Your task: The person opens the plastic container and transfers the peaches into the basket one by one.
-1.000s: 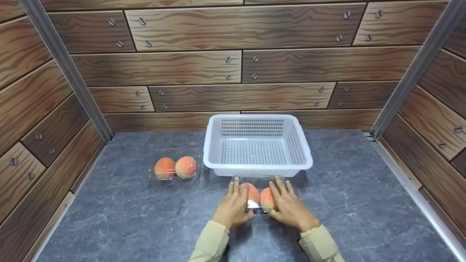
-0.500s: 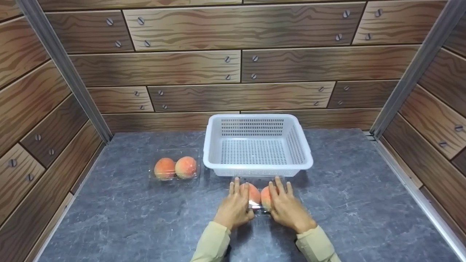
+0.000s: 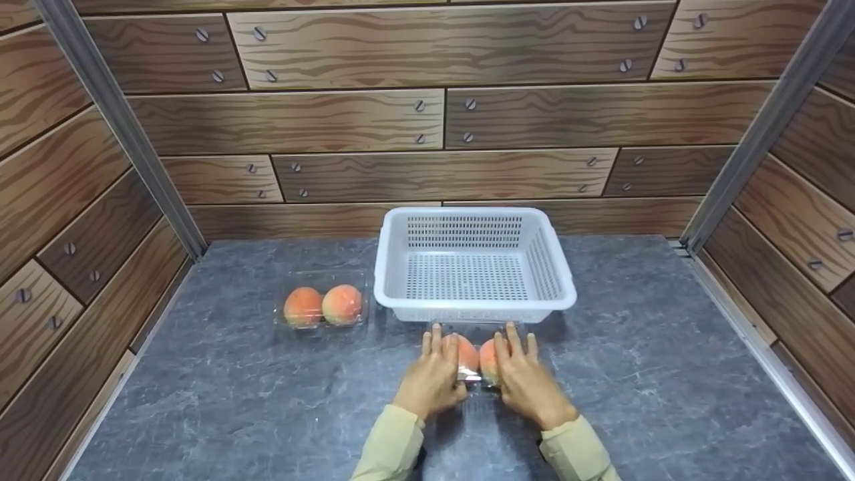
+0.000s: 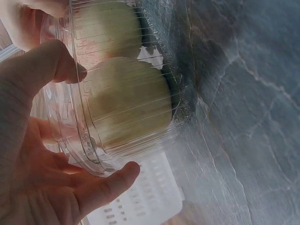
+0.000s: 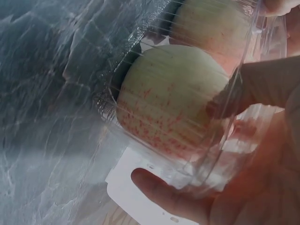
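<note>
the clear box (image 3: pixel 475 366) of peaches (image 3: pixel 466 355) sat on the table (image 3: pixel 267 401), long way side to side, just before the white basket (image 3: pixel 474 305). left hand (image 3: pixel 431 382) and right hand (image 3: pixel 528 385) gripped its two ends, neither one nearer.

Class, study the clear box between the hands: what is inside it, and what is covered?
Inside the clear box, two peaches sit side by side. In the head view, the left hand and right hand partly cover them; their undersides cannot be seen.
</note>
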Available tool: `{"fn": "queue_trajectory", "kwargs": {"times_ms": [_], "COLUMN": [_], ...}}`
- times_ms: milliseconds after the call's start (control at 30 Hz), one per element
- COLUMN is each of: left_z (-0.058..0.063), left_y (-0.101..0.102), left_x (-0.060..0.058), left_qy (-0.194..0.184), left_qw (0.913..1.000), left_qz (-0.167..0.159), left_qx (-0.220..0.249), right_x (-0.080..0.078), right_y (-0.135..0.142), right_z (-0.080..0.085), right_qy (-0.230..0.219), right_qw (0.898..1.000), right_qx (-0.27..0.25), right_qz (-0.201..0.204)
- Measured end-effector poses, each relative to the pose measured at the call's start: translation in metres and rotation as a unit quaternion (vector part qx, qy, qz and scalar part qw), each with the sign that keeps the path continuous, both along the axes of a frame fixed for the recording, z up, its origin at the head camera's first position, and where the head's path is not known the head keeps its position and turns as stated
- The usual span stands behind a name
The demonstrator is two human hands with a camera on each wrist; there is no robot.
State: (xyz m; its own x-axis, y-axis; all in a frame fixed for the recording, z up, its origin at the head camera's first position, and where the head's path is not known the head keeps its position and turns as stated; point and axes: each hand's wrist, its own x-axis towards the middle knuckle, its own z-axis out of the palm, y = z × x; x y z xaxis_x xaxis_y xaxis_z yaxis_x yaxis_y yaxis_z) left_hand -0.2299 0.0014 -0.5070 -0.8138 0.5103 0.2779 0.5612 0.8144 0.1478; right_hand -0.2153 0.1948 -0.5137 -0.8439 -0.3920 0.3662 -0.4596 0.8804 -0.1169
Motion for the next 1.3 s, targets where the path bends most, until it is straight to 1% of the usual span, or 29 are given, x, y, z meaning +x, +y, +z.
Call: {"fn": "queue_trajectory", "kwargs": {"times_ms": [200,300,400,600,667,833,1000,1100,1233,1300], "left_z": [-0.0018,-0.0020,-0.0023,-0.0023,-0.0025,-0.0029,-0.0028,-0.0034,-0.0038,-0.0035], "left_y": [-0.0010,-0.0015,-0.0016,-0.0009,-0.0011,-0.0025,-0.0028,-0.0027,-0.0026,-0.0028], "left_x": [-0.0008,-0.0020,-0.0026,-0.0041,-0.0045,-0.0053,-0.0056,-0.0055,-0.0052,-0.0050], "left_qy": [0.007,0.012,0.013,-0.013,-0.017,-0.016,-0.028,-0.017,0.003,0.003], "left_qw": [0.9999,0.9999,0.9999,0.9997,0.9997,0.9997,0.9994,0.9997,0.9998,0.9998], "left_qz": [-0.004,-0.007,-0.010,-0.017,-0.017,-0.015,-0.015,-0.016,-0.016,-0.016], "left_qx": [0.006,0.007,0.003,0.008,0.009,0.008,0.011,0.009,0.008,0.008], "right_x": [-0.0017,-0.0027,-0.0019,0.0007,0.0009,0.0000,0.0000,0.0002,0.0000,-0.0002], "right_y": [0.0004,0.0016,0.0025,0.0038,0.0033,0.0007,-0.0003,-0.0003,-0.0004,-0.0006], "right_z": [-0.0048,-0.0049,-0.0032,0.0013,0.0019,0.0016,0.0013,0.0010,0.0008,0.0006], "right_qy": [0.056,0.063,0.057,0.012,0.007,0.015,-0.003,0.003,0.024,0.024], "right_qw": [0.998,0.998,0.998,0.999,0.999,1.000,1.000,1.000,1.000,1.000], "right_qx": [0.023,0.027,0.036,0.038,0.034,0.023,0.009,0.007,0.010,0.012], "right_qz": [-0.002,0.004,0.008,0.003,0.003,0.003,-0.001,0.001,0.005,0.004]}}
